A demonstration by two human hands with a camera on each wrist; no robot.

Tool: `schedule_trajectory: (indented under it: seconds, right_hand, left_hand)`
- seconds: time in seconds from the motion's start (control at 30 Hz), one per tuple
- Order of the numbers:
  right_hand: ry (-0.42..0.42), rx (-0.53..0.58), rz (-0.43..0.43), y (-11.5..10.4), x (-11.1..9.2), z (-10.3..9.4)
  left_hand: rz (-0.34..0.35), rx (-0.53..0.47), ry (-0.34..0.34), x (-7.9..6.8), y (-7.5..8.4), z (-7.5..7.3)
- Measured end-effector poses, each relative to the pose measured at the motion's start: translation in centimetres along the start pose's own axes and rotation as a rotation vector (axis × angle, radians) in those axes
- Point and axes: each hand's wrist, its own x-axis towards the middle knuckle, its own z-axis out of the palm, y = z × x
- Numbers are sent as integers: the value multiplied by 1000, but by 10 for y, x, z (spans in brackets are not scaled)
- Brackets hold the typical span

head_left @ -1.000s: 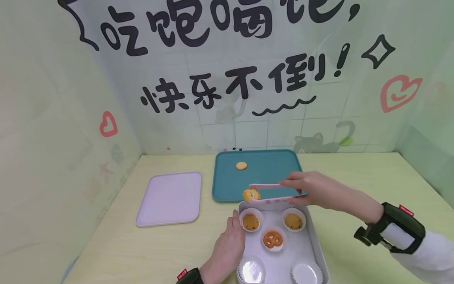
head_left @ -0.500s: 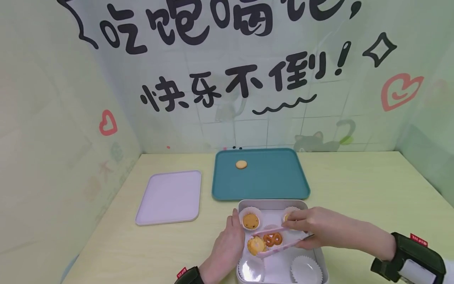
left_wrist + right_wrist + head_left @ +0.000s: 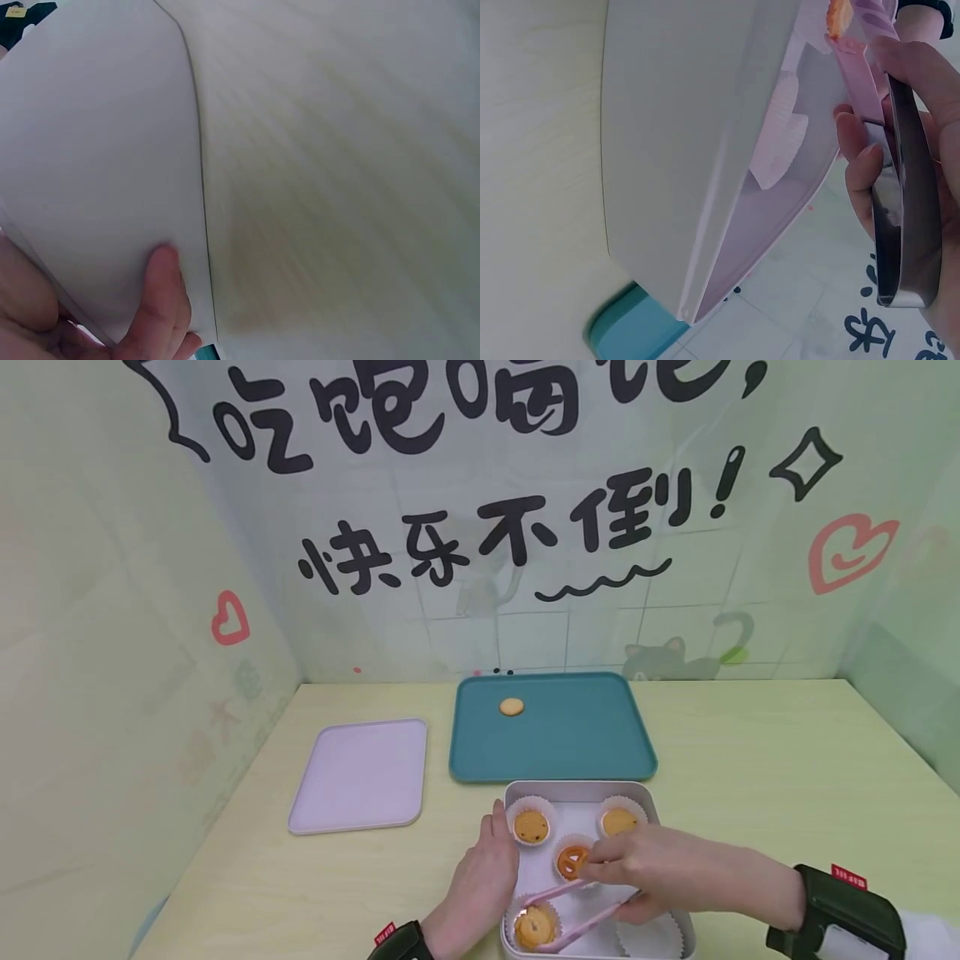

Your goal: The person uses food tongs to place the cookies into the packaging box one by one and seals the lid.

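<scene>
The site is assessed as a small booth fitted out as a mock dining or snack corner. A light table (image 3: pixel 765 760) is enclosed by a printed back wall (image 3: pixel 457 643) and by pale panels at the left (image 3: pixel 97 693) and right (image 3: pixel 922 643). Black Chinese lettering (image 3: pixel 518 542) is carried across the back, the upper line opening with the words for eating one's fill. Printed tile lines and a cat figure (image 3: pixel 667 662) are also noted. The food theme is borne out by a blue-green tray (image 3: pixel 570 743), a lilac tray (image 3: pixel 360 781) and a pale box (image 3: pixel 585 791) fitted with paper cups (image 3: pixel 651 939). Use for recording is suggested by dark devices (image 3: pixel 847 902) strapped to both wrists.
</scene>
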Motion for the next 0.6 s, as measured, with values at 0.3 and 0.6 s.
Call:
schedule_trajectory:
  seconds: [0.3,0.6]
  right_hand:
    - [-86,-8,46,-1,2,1]
    - [-31,55,114,11,-4,-30]
  left_hand:
    - [16,-2,-8,1,0,-1]
    - [57,21,48,0,-1,0]
